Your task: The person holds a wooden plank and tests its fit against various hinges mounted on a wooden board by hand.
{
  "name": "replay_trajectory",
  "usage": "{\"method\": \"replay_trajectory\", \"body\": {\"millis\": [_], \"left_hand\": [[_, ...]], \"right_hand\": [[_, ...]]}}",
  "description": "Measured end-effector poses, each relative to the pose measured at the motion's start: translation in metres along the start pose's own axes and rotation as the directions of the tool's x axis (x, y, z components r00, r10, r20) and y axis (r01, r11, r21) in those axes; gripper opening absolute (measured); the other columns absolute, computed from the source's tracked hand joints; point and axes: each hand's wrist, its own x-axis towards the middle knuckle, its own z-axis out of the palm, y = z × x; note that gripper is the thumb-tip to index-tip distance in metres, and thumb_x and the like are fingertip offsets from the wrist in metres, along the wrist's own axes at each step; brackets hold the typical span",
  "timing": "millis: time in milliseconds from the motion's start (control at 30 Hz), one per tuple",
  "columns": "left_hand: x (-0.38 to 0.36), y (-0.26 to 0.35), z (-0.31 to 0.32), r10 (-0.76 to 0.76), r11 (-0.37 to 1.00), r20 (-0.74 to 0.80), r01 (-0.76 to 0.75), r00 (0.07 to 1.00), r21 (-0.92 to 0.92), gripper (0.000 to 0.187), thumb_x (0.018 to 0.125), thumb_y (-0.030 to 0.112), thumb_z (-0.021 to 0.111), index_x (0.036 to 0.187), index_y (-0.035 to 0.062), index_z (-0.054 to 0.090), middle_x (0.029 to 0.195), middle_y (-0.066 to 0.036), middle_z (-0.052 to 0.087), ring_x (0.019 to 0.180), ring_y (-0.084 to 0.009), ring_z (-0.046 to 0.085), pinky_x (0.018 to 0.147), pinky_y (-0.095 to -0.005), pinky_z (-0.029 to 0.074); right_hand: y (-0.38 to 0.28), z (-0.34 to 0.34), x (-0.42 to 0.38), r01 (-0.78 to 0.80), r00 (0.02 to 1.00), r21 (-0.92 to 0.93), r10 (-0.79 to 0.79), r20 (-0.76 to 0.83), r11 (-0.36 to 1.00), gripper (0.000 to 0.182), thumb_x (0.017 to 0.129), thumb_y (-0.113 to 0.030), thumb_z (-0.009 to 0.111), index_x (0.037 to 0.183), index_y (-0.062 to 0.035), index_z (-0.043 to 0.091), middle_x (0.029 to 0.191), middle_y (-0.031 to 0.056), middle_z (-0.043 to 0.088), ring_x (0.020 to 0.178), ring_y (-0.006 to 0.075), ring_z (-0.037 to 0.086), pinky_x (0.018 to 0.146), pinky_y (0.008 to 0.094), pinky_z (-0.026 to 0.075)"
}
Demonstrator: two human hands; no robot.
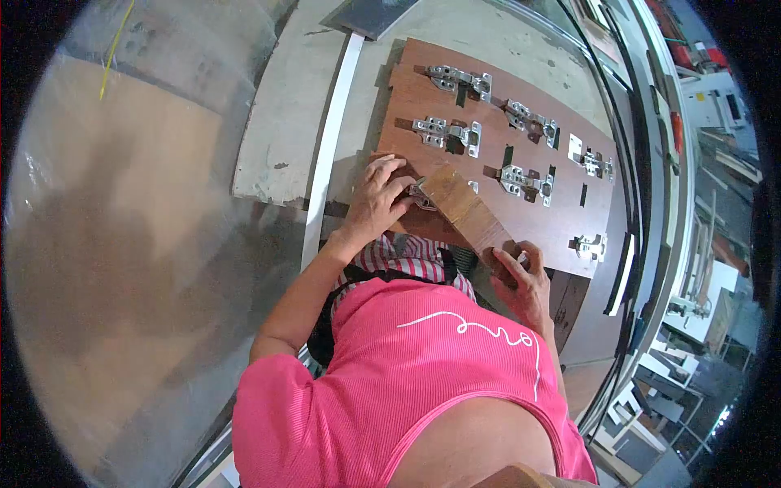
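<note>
My right hand (525, 281) is closed round the lower right end of a wooden block (468, 207), which lies slantwise over the near left part of a reddish-brown board (512, 150). At the block's upper left end, my left hand (381, 191) has its fingers curled at a metal hinge (421, 196) that the block partly covers. Whether those fingers grip the hinge cannot be made out. Several more metal hinges sit in rows on the board, among them one at the top left (460, 81) and one at the near right (589, 246). Dark marks show beside some hinges.
A pale worktable (277, 122) lies under the board. Left of the board runs a long white strip (332, 146), with a dark flat piece (370, 15) at its far end. Black cables (639, 187) and metal rails pass along the right. Brown sheet material (138, 203) lies at left.
</note>
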Motion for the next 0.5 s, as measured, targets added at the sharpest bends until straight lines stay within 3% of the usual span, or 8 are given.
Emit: {"method": "replay_trajectory", "body": {"millis": [367, 467, 500], "left_hand": [[0.002, 0.002, -0.002, 0.018, 0.999, -0.003, -0.018, 1.000, 0.037, 0.032, 0.071, 0.012, 0.072, 0.100, 0.0053, 0.059, 0.122, -0.012, 0.045, 0.122, -0.0320, 0.040, 0.104, -0.0427, 0.036], [0.006, 0.005, -0.012, 0.024, 1.000, 0.053, -0.024, 0.998, 0.006, 0.040, 0.074, 0.015, 0.071, 0.109, 0.0057, 0.056, 0.125, -0.013, 0.044, 0.122, -0.0339, 0.041, 0.103, -0.0434, 0.037], [0.009, 0.003, -0.015, -0.033, 0.997, 0.055, 0.037, 0.998, -0.071, 0.045, 0.075, 0.017, 0.071, 0.115, 0.0060, 0.052, 0.126, -0.015, 0.043, 0.122, -0.0352, 0.041, 0.102, -0.0440, 0.038]], "right_hand": [[0.003, 0.007, -0.001, -0.013, 1.000, 0.039, 0.013, 0.003, 0.999, 0.052, 0.069, -0.018, 0.076, 0.119, -0.0258, 0.061, 0.119, 0.0093, 0.046, 0.086, 0.0275, 0.062, 0.072, 0.0397, 0.054], [-0.004, -0.002, 0.005, -0.032, 0.999, 0.070, 0.034, -0.024, 0.997, 0.050, 0.071, -0.018, 0.075, 0.118, -0.0240, 0.062, 0.120, 0.0103, 0.047, 0.087, 0.0286, 0.062, 0.074, 0.0399, 0.053], [-0.008, -0.004, 0.009, -0.060, 0.997, 0.086, 0.063, -0.042, 0.995, 0.049, 0.072, -0.018, 0.075, 0.118, -0.0230, 0.062, 0.120, 0.0108, 0.047, 0.089, 0.0294, 0.061, 0.075, 0.0399, 0.053]]}}
